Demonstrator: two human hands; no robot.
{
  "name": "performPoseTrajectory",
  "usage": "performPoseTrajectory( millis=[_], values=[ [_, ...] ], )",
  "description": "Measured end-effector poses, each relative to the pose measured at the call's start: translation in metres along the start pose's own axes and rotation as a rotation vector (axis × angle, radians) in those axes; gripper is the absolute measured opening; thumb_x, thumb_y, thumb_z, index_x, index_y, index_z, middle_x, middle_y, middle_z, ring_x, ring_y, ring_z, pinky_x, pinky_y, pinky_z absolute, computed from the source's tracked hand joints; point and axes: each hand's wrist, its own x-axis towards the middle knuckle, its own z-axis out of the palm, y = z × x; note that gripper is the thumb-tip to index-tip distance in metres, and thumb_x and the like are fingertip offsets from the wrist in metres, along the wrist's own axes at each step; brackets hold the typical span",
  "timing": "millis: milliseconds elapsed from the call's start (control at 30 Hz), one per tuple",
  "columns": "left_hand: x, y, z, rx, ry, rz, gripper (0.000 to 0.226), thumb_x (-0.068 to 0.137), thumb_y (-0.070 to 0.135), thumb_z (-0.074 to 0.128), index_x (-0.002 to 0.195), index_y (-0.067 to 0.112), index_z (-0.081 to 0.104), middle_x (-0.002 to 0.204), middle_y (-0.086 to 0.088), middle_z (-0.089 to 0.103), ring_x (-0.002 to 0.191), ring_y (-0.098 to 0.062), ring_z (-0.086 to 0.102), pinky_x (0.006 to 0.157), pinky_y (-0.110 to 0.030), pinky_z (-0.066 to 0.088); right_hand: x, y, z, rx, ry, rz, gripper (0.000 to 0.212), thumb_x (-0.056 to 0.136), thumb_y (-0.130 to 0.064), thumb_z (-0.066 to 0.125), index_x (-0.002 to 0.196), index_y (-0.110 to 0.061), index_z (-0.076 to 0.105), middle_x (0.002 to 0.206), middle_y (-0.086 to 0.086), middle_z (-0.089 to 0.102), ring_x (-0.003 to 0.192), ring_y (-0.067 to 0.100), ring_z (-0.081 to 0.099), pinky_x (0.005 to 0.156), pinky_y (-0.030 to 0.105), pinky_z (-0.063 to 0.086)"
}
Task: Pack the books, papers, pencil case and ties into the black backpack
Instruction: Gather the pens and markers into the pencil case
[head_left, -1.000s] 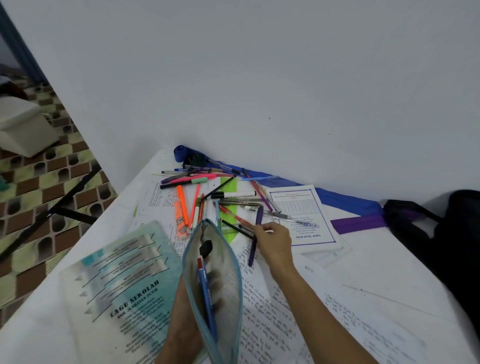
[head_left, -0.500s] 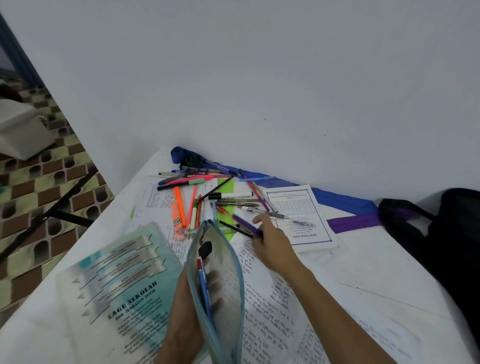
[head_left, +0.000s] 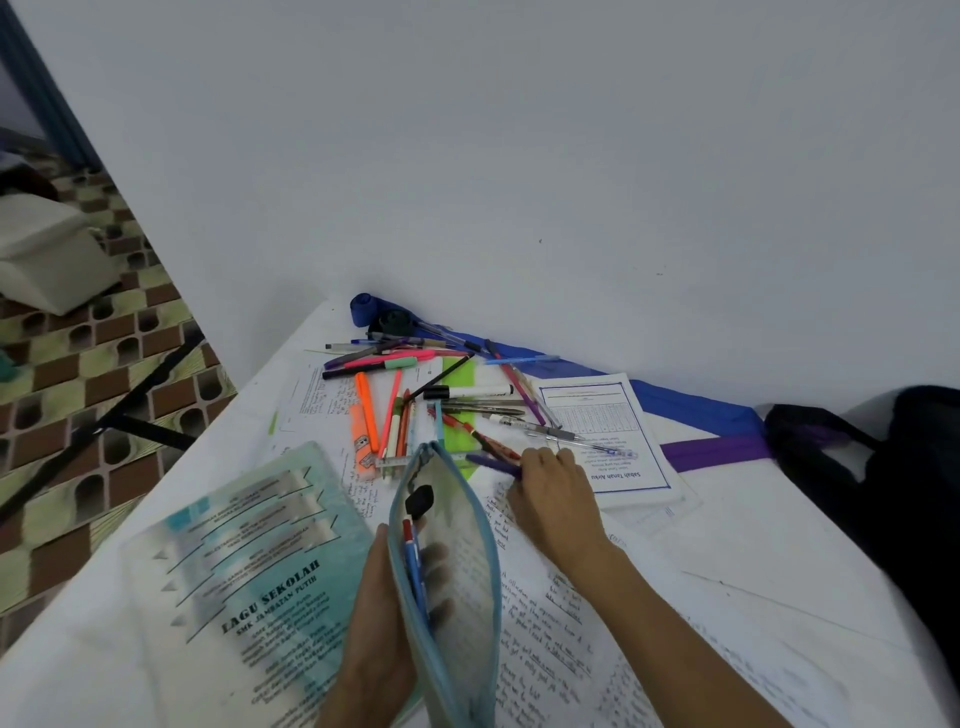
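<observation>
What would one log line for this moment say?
stage: gathering pens | left hand: holds pencil case open | right hand: grips purple pen | loose pens: on papers | backpack: far right, untouched

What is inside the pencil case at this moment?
A blue pen with a red band and a small black item near the mouth show in the pencil case held by the left hand. Its bottom is cut off by the frame.

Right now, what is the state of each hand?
Left hand: grips the open pencil case.
Right hand: pinches a purple pen.
</observation>
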Motion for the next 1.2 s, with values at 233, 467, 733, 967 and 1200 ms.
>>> performPoseTrajectory(
  millis=[233,467,733,967,1200],
  values=[
    [0.013,-0.010,0.001,-0.087,-0.035,-0.110,0.051,0.097,0.053,0.038,0.110,0.013,0.067,0.085,-0.010,0.065,0.076,-0.020,0.057,0.065,-0.032,0.052,-0.050,-0.025,-0.123,1.428,-0.092,0.410,0.022,0.101,0.001,0.048,0.111,-0.013,0.060,0.087,0.019,0.074,0.082,0.032,0.071,0.076,0.036,0.061],
    [0.009,-0.018,0.007,-0.133,-0.064,-0.088,0.054,0.098,0.053,0.036,0.119,0.011,0.062,0.075,-0.007,0.065,0.064,-0.019,0.061,0.061,-0.033,0.049,-0.091,-0.070,-0.153,1.489,-0.234,0.559,0.012,0.096,0.008,0.052,0.102,0.000,0.059,0.083,0.016,0.076,0.080,0.030,0.075,0.074,0.038,0.062],
    [0.000,-0.016,0.007,-0.152,-0.016,-0.099,0.059,0.095,0.054,0.042,0.098,0.001,0.068,0.072,-0.016,0.067,0.059,-0.025,0.065,0.054,-0.033,0.055,-0.110,-0.090,-0.114,0.781,-0.534,0.394,0.007,0.092,-0.024,0.064,0.093,-0.029,0.059,0.079,-0.010,0.068,0.067,-0.003,0.062,0.063,0.007,0.045],
    [-0.005,-0.013,0.001,-0.140,-0.082,-0.170,0.061,0.095,0.055,0.043,0.099,0.003,0.074,0.089,-0.019,0.066,0.076,-0.031,0.066,0.060,-0.039,0.060,-0.109,-0.090,-0.122,0.801,-0.484,0.303,0.022,0.095,-0.017,0.061,0.083,-0.036,0.064,0.086,-0.004,0.071,0.071,0.009,0.069,0.071,0.020,0.059],
    [-0.005,-0.012,-0.006,-0.030,-0.089,-0.093,0.041,0.099,0.049,0.038,0.108,0.025,0.070,0.078,-0.002,0.066,0.070,-0.014,0.059,0.057,-0.030,0.046,-0.054,-0.035,-0.121,0.902,-0.095,0.456,0.015,0.096,-0.009,0.060,0.085,-0.012,0.068,0.075,0.007,0.071,0.058,0.018,0.069,0.057,0.028,0.059]
  ],
)
